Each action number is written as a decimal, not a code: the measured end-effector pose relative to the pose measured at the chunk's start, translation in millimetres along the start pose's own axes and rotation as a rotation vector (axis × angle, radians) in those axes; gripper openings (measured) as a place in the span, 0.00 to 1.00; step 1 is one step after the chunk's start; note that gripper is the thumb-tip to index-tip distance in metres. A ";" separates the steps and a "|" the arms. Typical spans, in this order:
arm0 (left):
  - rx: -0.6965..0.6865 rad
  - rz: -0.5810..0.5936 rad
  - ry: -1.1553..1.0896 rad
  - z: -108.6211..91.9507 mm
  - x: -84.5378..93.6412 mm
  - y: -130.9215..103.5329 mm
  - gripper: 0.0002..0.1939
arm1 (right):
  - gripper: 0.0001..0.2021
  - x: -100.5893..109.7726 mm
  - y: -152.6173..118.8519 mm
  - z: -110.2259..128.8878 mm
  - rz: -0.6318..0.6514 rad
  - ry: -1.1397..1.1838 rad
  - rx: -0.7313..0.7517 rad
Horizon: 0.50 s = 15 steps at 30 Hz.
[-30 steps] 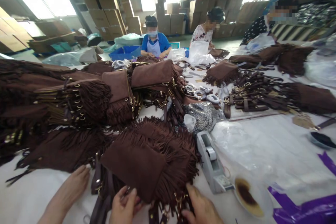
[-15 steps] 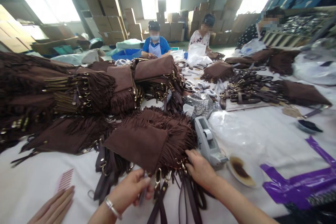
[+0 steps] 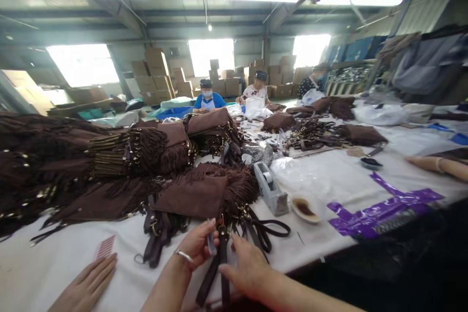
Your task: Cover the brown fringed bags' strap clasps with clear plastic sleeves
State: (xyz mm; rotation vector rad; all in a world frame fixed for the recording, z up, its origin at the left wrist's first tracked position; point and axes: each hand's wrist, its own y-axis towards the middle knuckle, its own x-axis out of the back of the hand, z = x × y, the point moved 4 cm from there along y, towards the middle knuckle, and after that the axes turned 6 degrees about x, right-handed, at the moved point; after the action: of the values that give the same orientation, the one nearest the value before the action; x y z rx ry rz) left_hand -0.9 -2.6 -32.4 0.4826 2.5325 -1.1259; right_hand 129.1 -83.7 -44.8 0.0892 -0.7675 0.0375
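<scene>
My left hand (image 3: 199,246), a silver bangle at its wrist, is closed on a small grey object (image 3: 211,243) whose kind I cannot make out. Beside it my right hand (image 3: 248,263) reaches over dark brown straps (image 3: 224,273), thumb and fingers apart. Metal clasps at the strap tops show between the two hands. Just beyond my fingers lies a brown fringed bag (image 3: 193,195), flap up. Another brown strap (image 3: 274,228) loops out to the right of the bag.
Another person's hand (image 3: 89,278) lies flat at left by a pink striped sheet (image 3: 105,247). A grey tape dispenser (image 3: 270,190), a dish of brown stuff (image 3: 305,208) and purple tape (image 3: 383,212) lie right. Fringed bags (image 3: 208,122) are piled behind. Several people sit across the table.
My view has tilted up and turned right. My right hand has moved from the bag's right edge toward my left hand, over the straps. The left still holds the grey object.
</scene>
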 end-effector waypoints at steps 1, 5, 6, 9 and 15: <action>0.003 0.025 -0.020 2.1 -5.3 -3.1 0.06 | 0.33 -4.6 1.5 2.4 0.001 -0.042 -0.013; -0.074 0.060 0.147 11.3 -16.3 -12.6 0.08 | 0.34 -9.2 4.1 -3.0 0.015 -0.184 -0.061; -0.101 0.033 0.218 13.4 -13.8 -14.2 0.09 | 0.32 -7.2 2.3 -8.3 0.005 -0.168 -0.079; -0.218 -0.187 0.493 15.2 6.3 -21.7 0.10 | 0.30 5.6 -12.0 -28.7 -0.084 0.018 -0.144; -0.660 -0.527 0.830 29.9 7.9 -52.8 0.06 | 0.22 39.4 -59.2 -40.2 -0.310 0.475 -0.181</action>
State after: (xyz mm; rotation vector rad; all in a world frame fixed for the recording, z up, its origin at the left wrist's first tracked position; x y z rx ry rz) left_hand -25.9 -57.2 -20.6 0.0891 3.6595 -0.0966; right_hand 189.2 -138.7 -50.1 0.0240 -0.2738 -0.2964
